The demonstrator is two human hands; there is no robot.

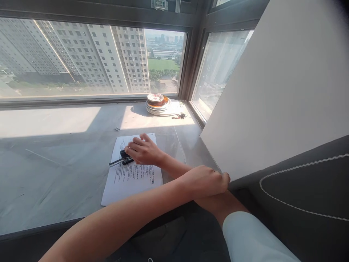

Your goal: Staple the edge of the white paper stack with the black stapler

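Observation:
An opened black stapler (127, 161) lies on printed sheets of paper (131, 189), its metal rail pointing left. My right hand (144, 150) is over the stapler's right end, palm down, its fingers bent against the black body; the thumb and part of the stapler are hidden beneath it. My left arm crosses over the right one. With curled fingers, my left hand (208, 180) lies on my right forearm (218, 203), and its fingertips are mostly out of sight.
A stack of plates (158, 104) stands by the window corner, with a small bunch of keys (179, 116) beside it. Small staple strips (117, 129) lie behind the paper. A white panel (286, 91) and a beaded cord (294, 207) are on the right.

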